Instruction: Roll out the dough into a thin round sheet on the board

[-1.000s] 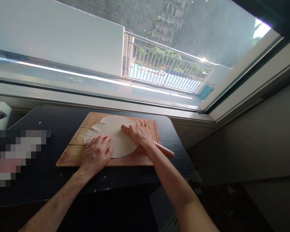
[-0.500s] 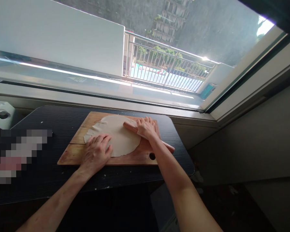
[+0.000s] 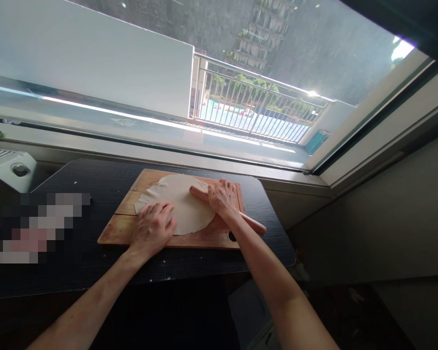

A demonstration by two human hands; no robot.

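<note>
At right edge of dough (image 3: 190, 210), rolling pin (image 3: 254, 223) slants far-left to near-right; right hand (image 3: 222, 198) atop, grip unclear; left hand (image 3: 154, 226) laid flat.

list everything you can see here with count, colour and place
dough: 1 sheet, off-white, on the board
rolling pin: 1, reddish brown, slanting across the right of the board
board: 1, light brown, on the table
table: 1, black, below the window
window: 1, pale frame, behind the table
railing: 1, silvery, outside
trees: several, too blurred to count, green, beyond the railing
white unit: 1, white, left of the table
pixelated patch: 1, grey and pink, left, contents hidden
left hand: 1, bare, on the dough's near left
right hand: 1, bare, on the rolling pin
</note>
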